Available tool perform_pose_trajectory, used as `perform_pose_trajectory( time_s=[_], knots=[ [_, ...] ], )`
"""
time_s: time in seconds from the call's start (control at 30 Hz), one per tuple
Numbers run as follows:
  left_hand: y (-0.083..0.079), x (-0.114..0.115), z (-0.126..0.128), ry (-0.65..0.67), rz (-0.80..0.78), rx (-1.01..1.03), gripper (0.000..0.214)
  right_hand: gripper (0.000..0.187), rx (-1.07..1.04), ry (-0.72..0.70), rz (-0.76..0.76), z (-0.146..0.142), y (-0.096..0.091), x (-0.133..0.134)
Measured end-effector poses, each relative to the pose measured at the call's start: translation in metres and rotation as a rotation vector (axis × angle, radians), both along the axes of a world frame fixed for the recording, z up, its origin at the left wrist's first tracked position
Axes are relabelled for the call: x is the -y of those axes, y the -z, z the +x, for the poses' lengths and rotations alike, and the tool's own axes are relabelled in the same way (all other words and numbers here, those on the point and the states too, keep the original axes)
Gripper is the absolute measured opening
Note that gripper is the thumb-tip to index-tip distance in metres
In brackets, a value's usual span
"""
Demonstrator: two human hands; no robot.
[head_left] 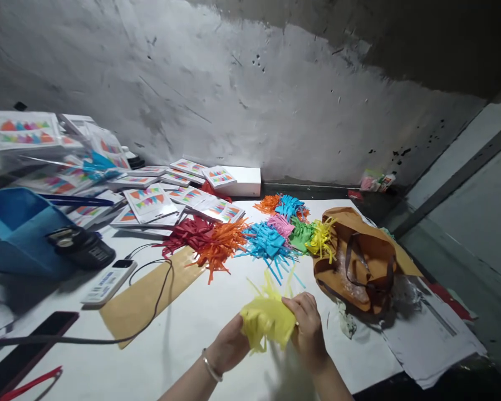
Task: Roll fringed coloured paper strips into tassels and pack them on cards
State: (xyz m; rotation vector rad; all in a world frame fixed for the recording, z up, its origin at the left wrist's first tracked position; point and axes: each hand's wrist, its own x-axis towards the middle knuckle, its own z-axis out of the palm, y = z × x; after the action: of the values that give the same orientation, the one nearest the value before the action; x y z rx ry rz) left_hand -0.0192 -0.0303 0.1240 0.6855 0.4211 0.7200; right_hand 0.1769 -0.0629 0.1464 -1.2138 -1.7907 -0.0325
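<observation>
A yellow fringed paper tassel point(269, 317) is held up over the front of the white table point(200, 340). My left hand point(232, 346), below a bangle on the wrist, grips its left side, the fingers partly hidden behind the paper. My right hand point(307, 328) pinches its right edge between thumb and fingers. Thin strips stick out from its top and bottom. Beyond my hands lie bunches of fringed tassels: dark red point(192, 234), orange point(221, 245), blue point(267, 239), pink point(280, 224), green point(303, 235) and yellow point(322, 236).
Many printed packets point(150, 203) are piled at the back left, near a blue bag point(20, 234). A power strip point(108, 281), a black cable point(161, 301) and a phone point(33, 353) lie on the left. An open brown bag point(359, 267) stands on the right.
</observation>
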Motion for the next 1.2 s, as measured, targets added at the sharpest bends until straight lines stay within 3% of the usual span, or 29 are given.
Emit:
perform_pose_trajectory(
  time_s=[0.1, 0.23, 0.4, 0.57, 0.63, 0.7, 0.8, 0.87, 0.93, 1.0, 1.03, 1.1, 1.2],
  knots=[
    [0.002, 0.01, -0.008, -0.024, -0.109, -0.067, 0.064, 0.029, 0.027, 0.05, 0.005, -0.014, 0.006, 0.008],
    [0.008, 0.034, -0.007, 0.141, -0.266, -0.034, 0.067, 0.03, 0.114, 0.083, 0.013, -0.022, 0.021, 0.013],
    [0.025, 0.053, -0.01, 0.244, -0.254, -0.07, 0.053, 0.032, 0.213, 0.124, -0.021, -0.002, 0.05, 0.012],
    [0.029, 0.042, -0.021, 0.257, -0.164, -0.276, 0.034, 0.035, 0.339, 0.272, -0.005, 0.05, 0.044, 0.022],
    [0.027, 0.034, -0.031, 0.25, -0.118, -0.324, 0.03, 0.037, 0.412, 0.283, 0.02, 0.056, 0.042, 0.034],
    [0.029, 0.024, -0.051, 0.236, -0.074, -0.394, 0.029, 0.036, 0.48, 0.222, 0.009, 0.042, 0.053, 0.047],
    [0.04, 0.009, -0.099, 0.182, 0.008, -0.634, 0.028, 0.034, 0.513, 0.093, -0.103, -0.006, 0.097, 0.06],
    [0.051, 0.003, -0.138, 0.098, 0.126, -0.889, 0.029, 0.032, 0.468, 0.05, -0.159, -0.042, 0.134, 0.061],
    [0.063, 0.005, -0.17, -0.116, 0.367, -1.182, 0.031, 0.031, 0.416, 0.036, -0.195, -0.072, 0.166, 0.059],
    [0.074, 0.014, -0.183, -0.333, 0.69, -1.383, 0.033, 0.03, 0.392, 0.029, -0.23, -0.091, 0.186, 0.057],
    [0.079, 0.022, -0.181, -0.378, 0.849, -1.414, 0.033, 0.029, 0.389, 0.025, -0.249, -0.097, 0.192, 0.057],
    [0.09, 0.038, -0.161, -0.283, 1.094, -1.357, 0.03, 0.03, 0.386, 0.017, -0.284, -0.104, 0.195, 0.059],
    [0.108, 0.056, -0.112, -0.059, 1.29, -1.232, 0.037, 0.033, 0.385, 0.003, -0.333, -0.105, 0.192, 0.064]
  ],
)
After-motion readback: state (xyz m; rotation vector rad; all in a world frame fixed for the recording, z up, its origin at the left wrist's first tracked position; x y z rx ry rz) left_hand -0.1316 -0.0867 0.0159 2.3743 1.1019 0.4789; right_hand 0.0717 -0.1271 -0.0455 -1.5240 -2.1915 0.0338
